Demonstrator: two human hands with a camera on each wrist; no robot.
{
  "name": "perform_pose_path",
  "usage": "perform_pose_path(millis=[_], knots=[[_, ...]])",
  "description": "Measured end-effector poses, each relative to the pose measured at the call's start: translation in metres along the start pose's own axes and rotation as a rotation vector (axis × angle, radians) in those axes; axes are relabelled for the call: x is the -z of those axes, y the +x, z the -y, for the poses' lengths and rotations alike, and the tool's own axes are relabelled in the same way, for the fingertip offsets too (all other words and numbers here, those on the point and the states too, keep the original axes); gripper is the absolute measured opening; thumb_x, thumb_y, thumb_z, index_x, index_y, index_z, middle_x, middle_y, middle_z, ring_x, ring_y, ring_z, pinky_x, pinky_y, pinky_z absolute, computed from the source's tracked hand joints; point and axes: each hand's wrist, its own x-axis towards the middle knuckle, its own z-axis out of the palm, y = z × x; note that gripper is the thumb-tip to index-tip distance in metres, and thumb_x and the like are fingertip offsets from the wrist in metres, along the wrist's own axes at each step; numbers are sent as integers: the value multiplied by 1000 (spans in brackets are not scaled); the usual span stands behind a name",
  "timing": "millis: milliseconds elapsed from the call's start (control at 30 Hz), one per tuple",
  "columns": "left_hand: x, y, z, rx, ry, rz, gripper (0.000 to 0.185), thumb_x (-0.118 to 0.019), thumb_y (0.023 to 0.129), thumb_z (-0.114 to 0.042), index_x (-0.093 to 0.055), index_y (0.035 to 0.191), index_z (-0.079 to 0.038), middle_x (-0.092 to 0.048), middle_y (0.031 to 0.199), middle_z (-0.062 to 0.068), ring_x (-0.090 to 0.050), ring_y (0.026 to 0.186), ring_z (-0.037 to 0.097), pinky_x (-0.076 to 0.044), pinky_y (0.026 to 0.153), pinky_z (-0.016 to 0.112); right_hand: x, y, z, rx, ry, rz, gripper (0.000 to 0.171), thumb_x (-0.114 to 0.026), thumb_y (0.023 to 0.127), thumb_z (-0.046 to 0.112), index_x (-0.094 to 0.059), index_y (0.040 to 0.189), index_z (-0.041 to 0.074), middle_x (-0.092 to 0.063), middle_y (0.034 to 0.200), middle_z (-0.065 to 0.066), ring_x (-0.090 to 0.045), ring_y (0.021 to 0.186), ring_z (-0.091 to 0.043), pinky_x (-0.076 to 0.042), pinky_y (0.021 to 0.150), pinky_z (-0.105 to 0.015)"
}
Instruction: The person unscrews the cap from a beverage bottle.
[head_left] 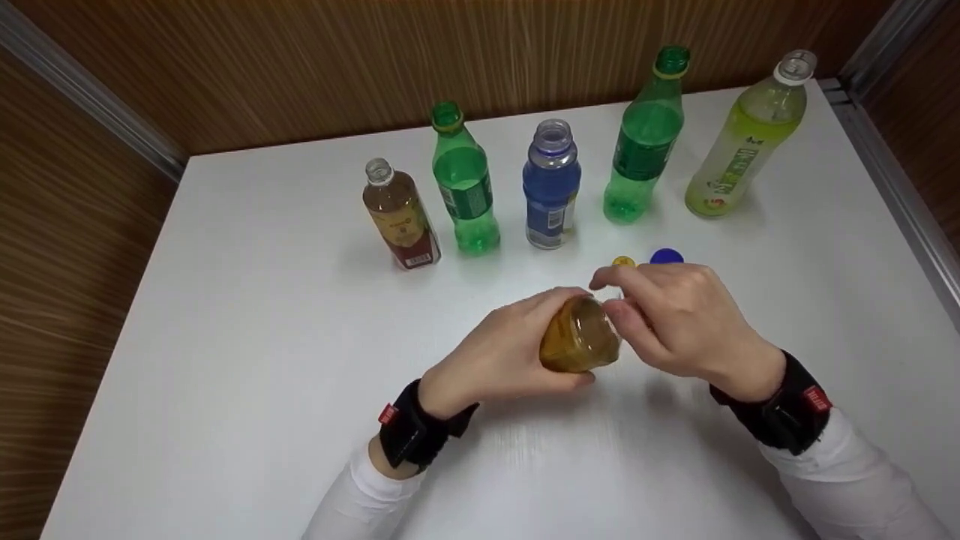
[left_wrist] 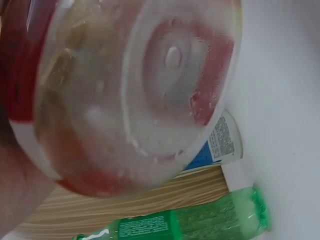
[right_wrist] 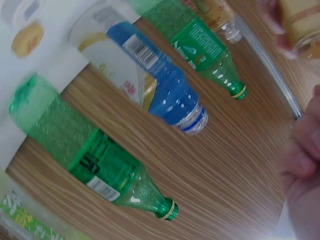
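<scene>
My left hand [head_left: 517, 345] grips a clear bottle [head_left: 574, 337] of amber liquid, fingers on one side and thumb on the other. The bottle is tilted; its rounded base fills much of the left wrist view, beside a red label, and its mouth is hidden. My right hand [head_left: 682, 322] hovers just right of it, index finger and thumb bent and apart, with nothing visible between them. The other right fingers are mostly hidden in the head view. Beyond that hand, a yellow cap [head_left: 623, 261] and a blue cap [head_left: 667, 256] lie on the table.
Uncapped bottles stand across the white table [head_left: 247, 360]: a brown drink bottle [head_left: 401, 217], a green bottle [head_left: 466, 187], a blue-labelled bottle [head_left: 551, 187], another green bottle [head_left: 643, 142] and a tall yellow-green bottle [head_left: 742, 142]. A wood-grain panel [head_left: 360, 67] rises behind them.
</scene>
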Motion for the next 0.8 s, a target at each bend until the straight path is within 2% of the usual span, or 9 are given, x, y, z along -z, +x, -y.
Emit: perform_pose_path(millis=[100,167,267,333,433,567,800], knots=[[-6,0,-3,-24,168,-137,79,-85,84,-41,-50,149,-12,-68,133,3,-68,113,17,-59,97,33,0,0,3,-195,53,7,23,-48,104,19,-67,105,6,-51,54,0,-43,49,-8,-37,48,-25],[-11,0,-5,-49,314,-228,78,-85,85,-44,-51,147,-11,-69,130,4,-70,113,19,-60,97,35,-1,-1,5,-282,82,9,21,-49,103,16,-67,106,6,-48,54,0,-40,51,-6,-34,50,-25],[-15,0,-6,-88,515,-339,78,-84,84,-47,-53,145,-10,-71,129,6,-72,115,21,-60,99,37,-3,0,7,-327,86,7,19,-50,103,13,-67,105,5,-49,53,0,-40,51,-6,-35,50,-26],[-17,0,-7,-101,579,-376,77,-85,83,-46,-54,143,-10,-72,129,7,-72,116,22,-60,100,37,-5,1,8,-320,61,1,16,-52,103,11,-67,103,5,-51,53,-1,-40,50,-6,-35,49,-26],[-16,0,-7,-96,548,-362,78,-86,82,-46,-54,144,-10,-72,129,7,-72,116,23,-60,98,37,-6,1,9,-290,22,-13,13,-54,100,8,-66,102,5,-50,52,-1,-37,48,-4,-32,47,-23],[-13,0,-6,-70,425,-281,79,-85,83,-45,-52,146,-10,-70,129,6,-71,115,21,-60,98,37,-6,1,8,-222,-6,-29,14,-53,96,4,-66,102,5,-46,52,1,-32,47,-3,-28,45,-21],[-5,0,-4,-51,182,-144,79,-86,84,-39,-50,148,-10,-69,129,5,-68,111,18,-60,96,34,-3,2,5,-81,7,-61,19,-53,91,3,-67,103,4,-51,55,2,-39,48,-5,-37,45,-23]])
